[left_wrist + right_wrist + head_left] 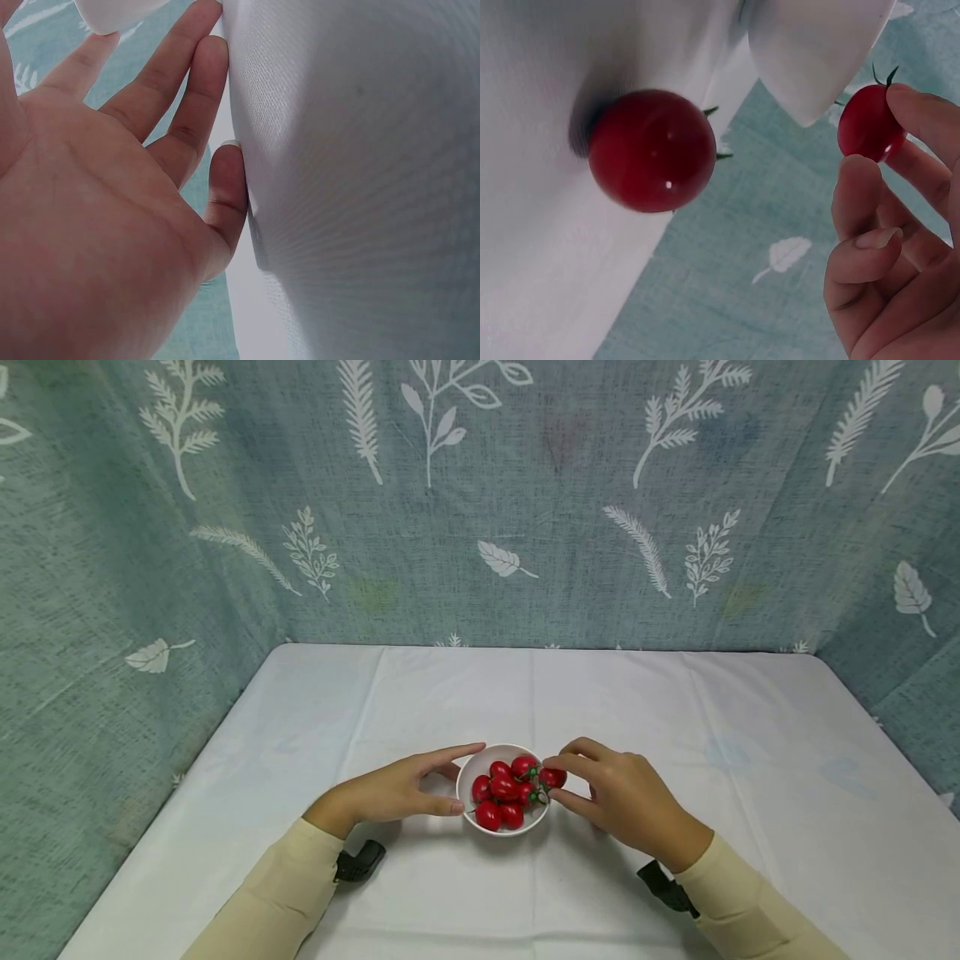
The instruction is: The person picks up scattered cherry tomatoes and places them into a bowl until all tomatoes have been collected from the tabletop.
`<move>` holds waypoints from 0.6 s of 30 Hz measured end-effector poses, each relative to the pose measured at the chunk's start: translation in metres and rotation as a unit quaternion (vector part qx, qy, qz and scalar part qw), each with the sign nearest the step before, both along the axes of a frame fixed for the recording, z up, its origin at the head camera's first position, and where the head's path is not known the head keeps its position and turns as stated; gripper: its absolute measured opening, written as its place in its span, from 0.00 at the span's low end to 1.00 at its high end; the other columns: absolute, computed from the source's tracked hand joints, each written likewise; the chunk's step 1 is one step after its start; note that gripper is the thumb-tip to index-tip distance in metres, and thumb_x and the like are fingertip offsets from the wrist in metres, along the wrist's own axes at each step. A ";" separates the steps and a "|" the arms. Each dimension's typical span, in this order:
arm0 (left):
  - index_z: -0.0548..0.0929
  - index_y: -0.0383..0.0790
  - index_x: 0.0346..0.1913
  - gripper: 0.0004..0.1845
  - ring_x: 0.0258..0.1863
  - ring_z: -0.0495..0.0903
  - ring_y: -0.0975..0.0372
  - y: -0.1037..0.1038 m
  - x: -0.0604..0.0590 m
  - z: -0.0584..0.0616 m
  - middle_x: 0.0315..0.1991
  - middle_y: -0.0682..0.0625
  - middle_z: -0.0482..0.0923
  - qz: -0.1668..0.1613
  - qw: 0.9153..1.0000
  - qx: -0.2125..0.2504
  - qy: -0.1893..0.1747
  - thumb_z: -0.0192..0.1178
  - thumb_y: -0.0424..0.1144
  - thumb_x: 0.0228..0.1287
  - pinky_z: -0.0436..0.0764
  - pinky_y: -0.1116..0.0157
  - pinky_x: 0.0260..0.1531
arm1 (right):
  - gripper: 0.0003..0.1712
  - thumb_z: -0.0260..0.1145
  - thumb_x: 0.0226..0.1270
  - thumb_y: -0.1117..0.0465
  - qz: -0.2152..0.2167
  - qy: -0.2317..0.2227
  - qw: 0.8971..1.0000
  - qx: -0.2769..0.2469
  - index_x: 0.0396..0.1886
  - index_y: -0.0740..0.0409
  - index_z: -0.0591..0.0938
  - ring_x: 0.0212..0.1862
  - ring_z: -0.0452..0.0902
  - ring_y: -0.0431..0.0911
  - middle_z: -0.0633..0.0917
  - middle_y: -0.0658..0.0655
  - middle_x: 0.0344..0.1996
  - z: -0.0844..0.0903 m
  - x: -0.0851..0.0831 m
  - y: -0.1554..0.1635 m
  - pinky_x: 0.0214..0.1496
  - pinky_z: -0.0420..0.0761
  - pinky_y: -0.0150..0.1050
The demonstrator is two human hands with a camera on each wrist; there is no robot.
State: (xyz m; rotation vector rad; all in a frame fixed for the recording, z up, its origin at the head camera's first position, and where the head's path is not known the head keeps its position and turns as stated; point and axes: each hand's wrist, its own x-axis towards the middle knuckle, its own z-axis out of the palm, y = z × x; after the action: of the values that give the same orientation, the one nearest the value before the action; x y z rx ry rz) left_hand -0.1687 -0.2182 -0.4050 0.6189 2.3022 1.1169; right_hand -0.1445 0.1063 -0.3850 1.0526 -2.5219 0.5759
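Note:
A small white bowl (470, 767) holds several red cherry tomatoes (504, 788), some with green stems. My left hand (397, 789) rests at the bowl's left side, thumb and index finger spread along the rim; a fingertip touches the white bowl (124, 9) in the left wrist view. Between thumb and fingertips, my right hand (626, 797) pinches one cherry tomato (553, 777) over the bowl's right rim. The right wrist view shows this held tomato (864, 127) with its green stem. Another tomato (652, 151) lies on the table near that wrist, hidden in the head view.
A white cloth (645, 710) with creases covers the table. Green-grey curtains (465, 593) with white leaf prints stand behind it and along both sides. Black straps with small devices sit at the left wrist (362, 862) and right wrist (666, 887).

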 end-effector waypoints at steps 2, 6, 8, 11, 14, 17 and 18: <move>0.59 0.72 0.76 0.41 0.67 0.71 0.57 0.000 0.000 0.000 0.62 0.55 0.77 0.001 1.000 0.000 -0.001 0.67 0.51 0.65 0.60 0.35 0.69 | 0.20 0.80 0.54 0.54 0.007 0.001 1.000 -0.003 0.48 0.46 0.87 0.20 0.64 0.27 0.84 0.47 0.42 -0.001 0.001 -0.001 0.23 0.70 0.22; 0.59 0.72 0.76 0.41 0.66 0.71 0.57 0.000 0.000 0.000 0.62 0.55 0.77 0.001 1.000 0.001 0.000 0.68 0.51 0.65 0.60 0.35 0.68 | 0.21 0.80 0.54 0.54 0.020 0.004 1.000 -0.005 0.48 0.47 0.87 0.19 0.64 0.27 0.84 0.47 0.43 -0.003 0.002 -0.003 0.23 0.69 0.21; 0.59 0.73 0.75 0.40 0.66 0.71 0.57 0.000 0.001 0.000 0.61 0.55 0.77 0.001 1.000 0.002 0.000 0.68 0.50 0.65 0.60 0.35 0.68 | 0.20 0.80 0.54 0.54 0.025 0.006 1.000 -0.004 0.48 0.47 0.87 0.19 0.64 0.27 0.84 0.46 0.43 -0.004 0.003 -0.004 0.23 0.69 0.21; 0.59 0.73 0.76 0.40 0.66 0.71 0.56 0.000 0.001 0.001 0.61 0.55 0.78 0.000 1.000 0.002 0.001 0.67 0.50 0.65 0.60 0.35 0.68 | 0.20 0.79 0.55 0.54 0.030 0.006 1.000 -0.005 0.49 0.47 0.87 0.19 0.64 0.27 0.84 0.46 0.43 -0.006 0.003 -0.006 0.23 0.69 0.21; 0.59 0.73 0.76 0.41 0.67 0.71 0.56 0.000 0.001 0.000 0.61 0.55 0.78 -0.001 1.000 0.001 0.001 0.68 0.51 0.65 0.60 0.35 0.68 | 0.20 0.79 0.55 0.54 0.032 0.005 0.999 -0.007 0.49 0.47 0.87 0.19 0.64 0.26 0.85 0.46 0.44 -0.008 0.003 -0.007 0.23 0.69 0.20; 0.58 0.73 0.75 0.41 0.67 0.71 0.57 0.000 0.000 0.000 0.61 0.55 0.78 -0.001 1.000 -0.002 0.002 0.68 0.51 0.64 0.60 0.36 0.69 | 0.20 0.79 0.56 0.54 0.036 0.003 0.999 -0.010 0.49 0.47 0.87 0.19 0.64 0.27 0.85 0.46 0.44 -0.009 0.002 -0.008 0.23 0.69 0.20; 0.58 0.73 0.75 0.41 0.67 0.71 0.57 0.000 0.000 0.000 0.61 0.55 0.78 -0.001 1.000 -0.002 0.003 0.68 0.51 0.64 0.60 0.36 0.69 | 0.20 0.79 0.56 0.54 0.037 0.003 0.999 -0.010 0.50 0.47 0.87 0.19 0.64 0.27 0.85 0.46 0.45 -0.009 0.002 -0.009 0.23 0.69 0.20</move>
State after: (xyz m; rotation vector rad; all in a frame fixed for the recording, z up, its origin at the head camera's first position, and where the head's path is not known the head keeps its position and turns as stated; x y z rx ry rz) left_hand -0.1690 -0.2183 -0.4055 0.6231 2.3069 1.1121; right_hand -0.1422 0.0975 -0.3943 1.1433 -2.4759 0.6168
